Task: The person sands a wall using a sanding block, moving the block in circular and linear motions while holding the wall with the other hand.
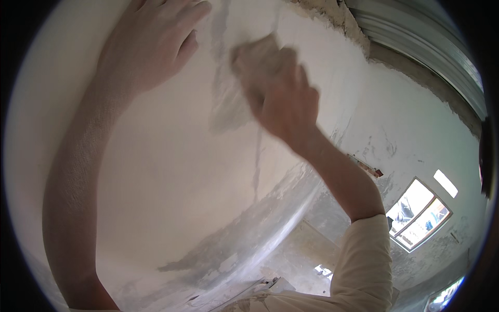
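A pale plastered wall [167, 171] fills most of the view in front of me. My right hand [290, 95] grips a flat grey-beige pad [259, 54] against it; motion blur hides what the pad is made of. Around the pad the plaster carries a grey smeared patch [230, 111], and a thin grey streak [257, 167] runs below. Higher up on the left, my left hand [154, 46] lies at the wall with its thumb apart from the fingers and nothing visible in it. Its fingertips are partly cut off by the top edge.
Rough broken plaster [353, 27] edges the wall top, beneath corrugated roof sheeting [413, 31]. On the adjoining wall are a window [421, 214] and a small ledge-like strip [366, 165]. Bare grey patches [218, 257] mark the lower wall.
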Motion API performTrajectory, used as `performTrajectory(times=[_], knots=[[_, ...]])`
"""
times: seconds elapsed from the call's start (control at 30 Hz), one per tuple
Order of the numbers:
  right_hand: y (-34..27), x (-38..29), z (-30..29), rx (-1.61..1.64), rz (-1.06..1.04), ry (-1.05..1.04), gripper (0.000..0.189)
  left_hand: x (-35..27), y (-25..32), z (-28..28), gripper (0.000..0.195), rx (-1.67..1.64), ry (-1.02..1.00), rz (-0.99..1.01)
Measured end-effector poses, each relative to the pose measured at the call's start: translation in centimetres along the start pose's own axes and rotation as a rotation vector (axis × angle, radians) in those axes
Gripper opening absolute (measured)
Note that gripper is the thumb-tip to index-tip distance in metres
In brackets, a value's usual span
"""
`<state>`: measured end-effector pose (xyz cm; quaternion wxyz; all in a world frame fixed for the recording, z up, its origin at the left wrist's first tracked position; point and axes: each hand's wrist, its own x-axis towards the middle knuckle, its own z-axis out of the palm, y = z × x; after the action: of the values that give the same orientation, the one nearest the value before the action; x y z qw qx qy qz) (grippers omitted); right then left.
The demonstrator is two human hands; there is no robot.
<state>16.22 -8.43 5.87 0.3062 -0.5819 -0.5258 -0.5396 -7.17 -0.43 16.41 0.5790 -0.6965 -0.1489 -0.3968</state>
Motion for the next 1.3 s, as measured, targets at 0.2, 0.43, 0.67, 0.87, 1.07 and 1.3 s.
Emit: performTrajectory(times=[0.2, 0.43, 0.67, 0.87, 1.07, 1.3], knots=[[4.5, 0.6, 2.8, 0.125, 0.05, 0.062, 0.051, 0.4, 0.5, 0.3, 0.033, 0.048, -0.037, -0.059], [2.1, -0.5, 1.3, -0.014, 0.022, -0.056, 0.056, -0.1, 0.2, -0.1, 0.032, 0.014, -0.042, -0.019], [6.9, 3.0, 2.7, 0.084, 0.231, -0.092, 0.05, 0.2, 0.8, 0.1, 0.032, 0.022, -0.016, -0.032], [1.7, -0.5, 1.5, 0.125, 0.066, -0.007, 0.038, -0.2, 0.3, -0.1, 0.032, 0.006, -0.04, -0.032], [5.8, 1.0, 3.5, 0.129, 0.15, 0.016, 0.038, 0.4, 0.8, 0.8, 0.03, -0.012, 0.069, -0.024], [3.3, -1.8, 3.2, -0.003, -0.036, -0.055, 0.067, 0.1, 0.5, -0.1, 0.024, -0.065, -0.007, 0.017]])
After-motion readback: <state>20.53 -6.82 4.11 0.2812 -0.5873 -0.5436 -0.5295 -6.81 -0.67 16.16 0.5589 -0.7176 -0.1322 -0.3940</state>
